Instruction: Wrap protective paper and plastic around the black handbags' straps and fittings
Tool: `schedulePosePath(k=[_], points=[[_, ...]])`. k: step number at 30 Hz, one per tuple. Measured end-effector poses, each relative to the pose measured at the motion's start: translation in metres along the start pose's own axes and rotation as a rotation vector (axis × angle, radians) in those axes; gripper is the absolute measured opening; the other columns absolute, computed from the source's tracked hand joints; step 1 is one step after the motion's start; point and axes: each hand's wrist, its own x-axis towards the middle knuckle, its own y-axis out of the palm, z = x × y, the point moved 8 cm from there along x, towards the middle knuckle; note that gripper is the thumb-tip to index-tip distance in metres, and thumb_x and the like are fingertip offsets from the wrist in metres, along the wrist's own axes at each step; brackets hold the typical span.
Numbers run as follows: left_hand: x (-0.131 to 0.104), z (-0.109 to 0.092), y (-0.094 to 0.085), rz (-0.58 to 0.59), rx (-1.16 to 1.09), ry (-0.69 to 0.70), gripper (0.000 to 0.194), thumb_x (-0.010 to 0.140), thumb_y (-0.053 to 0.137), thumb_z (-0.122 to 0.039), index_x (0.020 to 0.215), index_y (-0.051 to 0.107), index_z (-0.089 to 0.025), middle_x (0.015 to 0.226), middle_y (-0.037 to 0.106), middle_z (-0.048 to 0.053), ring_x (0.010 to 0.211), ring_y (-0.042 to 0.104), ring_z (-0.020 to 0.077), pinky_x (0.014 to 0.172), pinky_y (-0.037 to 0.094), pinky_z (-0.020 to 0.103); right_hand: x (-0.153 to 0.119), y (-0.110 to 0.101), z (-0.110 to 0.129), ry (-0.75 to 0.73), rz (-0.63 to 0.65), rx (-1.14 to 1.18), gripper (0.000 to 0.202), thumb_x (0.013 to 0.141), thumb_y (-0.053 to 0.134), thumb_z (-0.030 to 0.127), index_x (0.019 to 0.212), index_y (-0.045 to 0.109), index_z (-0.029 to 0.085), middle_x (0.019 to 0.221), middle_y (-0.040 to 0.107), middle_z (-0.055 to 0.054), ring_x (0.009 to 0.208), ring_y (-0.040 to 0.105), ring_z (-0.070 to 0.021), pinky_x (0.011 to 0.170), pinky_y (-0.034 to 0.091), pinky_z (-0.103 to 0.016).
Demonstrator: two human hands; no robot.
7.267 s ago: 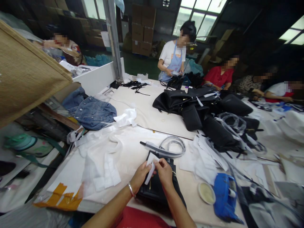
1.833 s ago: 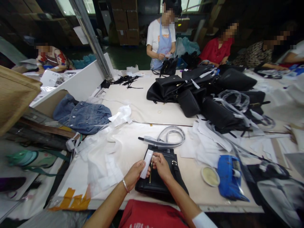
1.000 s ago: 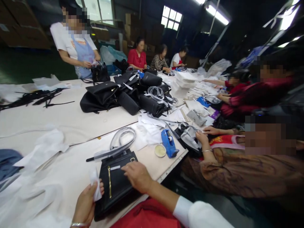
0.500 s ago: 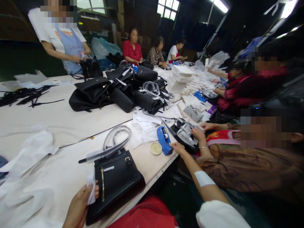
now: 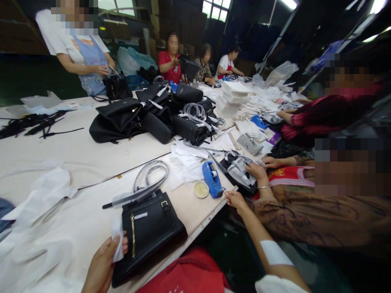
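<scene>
A black handbag [image 5: 152,234] with a gold zip and a small buckle lies near the table's front edge. My left hand [image 5: 105,258] is closed on its left side, pressing a folded piece of white tissue paper [image 5: 117,240] against it with the thumb. To the right stands a blue tape dispenser [image 5: 211,179]. At its front end my right hand [image 5: 236,201] pinches a short end of clear tape [image 5: 224,191]. Behind the handbag curls its plastic-wrapped strap [image 5: 152,179]. A round shallow dish [image 5: 200,189] sits beside the dispenser.
A heap of black bags [image 5: 146,114] fills the table's middle. White wrapping sheets [image 5: 39,203] lie at left, paper slips [image 5: 189,158] behind the dispenser. Close at right, a co-worker's hands [image 5: 258,169] handle another wrapped bag [image 5: 240,173]. Other people work around the table.
My right hand has drawn back a little to the right from the dispenser, with tape between its fingers. My left hand stays on the bag. At the far side, a person has lifted a black bag.
</scene>
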Motion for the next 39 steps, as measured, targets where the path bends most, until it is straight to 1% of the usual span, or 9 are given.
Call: schedulePosePath(k=[6,11,14,19,23,27,32,35,39], points=[[-0.008,-0.01,0.002,0.009,-0.002,0.069,0.032,0.072,0.067,-0.036,0.097,0.06,-0.017,0.071,0.063,-0.001,0.056,0.056,0.009,0.055,0.049,0.019,-0.027,0.0,0.005,0.082,0.032,-0.277,0.023,0.087,0.054,0.034,0.09,0.06,0.013,0.085,0.062,-0.004,0.072,0.06,-0.0138,0.066,0.05,-0.03],[-0.02,-0.022,0.011,0.021,-0.024,0.192,0.035,0.073,0.063,-0.044,0.088,0.057,-0.013,0.065,0.062,0.0,0.05,0.052,0.0074,0.048,0.042,0.019,-0.044,0.019,0.016,-0.087,0.058,-0.598,0.024,0.079,0.049,0.037,0.078,0.062,0.018,0.077,0.064,-0.013,0.078,0.062,-0.0307,0.067,0.046,-0.04],[-0.015,-0.027,0.007,-0.018,-0.047,0.239,0.033,0.074,0.061,-0.045,0.082,0.053,-0.014,0.063,0.061,0.0,0.047,0.051,0.0067,0.047,0.041,0.019,-0.076,0.097,0.058,-0.414,0.248,-0.455,0.032,0.078,0.046,0.045,0.093,0.06,0.021,0.081,0.066,-0.008,0.075,0.062,-0.0258,0.067,0.047,-0.035],[-0.017,-0.022,0.01,-0.015,-0.04,0.236,0.03,0.075,0.059,-0.042,0.083,0.048,-0.015,0.064,0.062,0.0,0.046,0.053,0.0072,0.045,0.04,0.019,-0.217,0.262,0.136,-0.719,0.912,-0.166,0.026,0.085,0.043,0.037,0.097,0.059,0.02,0.08,0.064,-0.002,0.065,0.058,-0.0144,0.062,0.045,-0.025],[-0.019,-0.025,0.01,-0.014,-0.033,0.259,0.033,0.075,0.059,-0.038,0.094,0.046,-0.014,0.064,0.062,-0.001,0.047,0.055,0.0087,0.045,0.04,0.02,-0.276,0.327,0.168,-0.99,1.03,-0.252,0.018,0.085,0.045,0.024,0.086,0.062,0.021,0.074,0.062,0.001,0.068,0.057,-0.0135,0.064,0.041,-0.023],[-0.019,-0.027,0.007,-0.038,-0.05,0.255,0.033,0.075,0.058,-0.039,0.095,0.045,-0.015,0.063,0.062,-0.001,0.047,0.055,0.0095,0.046,0.04,0.021,-0.281,0.347,0.169,-1.144,0.981,-0.403,0.018,0.084,0.045,0.016,0.086,0.062,0.022,0.082,0.064,-0.001,0.077,0.058,-0.0144,0.07,0.039,-0.023],[-0.021,-0.029,0.005,0.023,-0.065,0.278,0.029,0.078,0.056,-0.038,0.095,0.045,-0.017,0.066,0.063,-0.001,0.05,0.056,0.0087,0.05,0.041,0.02,-0.285,0.351,0.169,-1.248,0.955,-0.536,0.016,0.085,0.046,0.015,0.09,0.058,0.023,0.086,0.064,-0.001,0.08,0.058,-0.0143,0.07,0.038,-0.022],[-0.021,-0.03,0.006,0.1,-0.057,0.263,0.03,0.08,0.055,-0.041,0.095,0.044,-0.018,0.068,0.063,-0.001,0.052,0.057,0.0086,0.05,0.042,0.02,-0.282,0.354,0.169,-1.215,0.944,-0.577,0.013,0.085,0.048,0.017,0.094,0.054,0.023,0.083,0.063,0.0,0.077,0.059,-0.0145,0.066,0.037,-0.022],[-0.016,-0.033,0.009,0.113,0.006,0.231,0.033,0.08,0.054,-0.046,0.095,0.043,-0.019,0.066,0.062,-0.001,0.05,0.057,0.0093,0.048,0.041,0.02,-0.267,0.359,0.168,-1.093,0.936,-0.556,0.028,0.082,0.053,0.02,0.108,0.043,0.021,0.071,0.059,0.003,0.065,0.058,-0.0151,0.06,0.036,-0.023]])
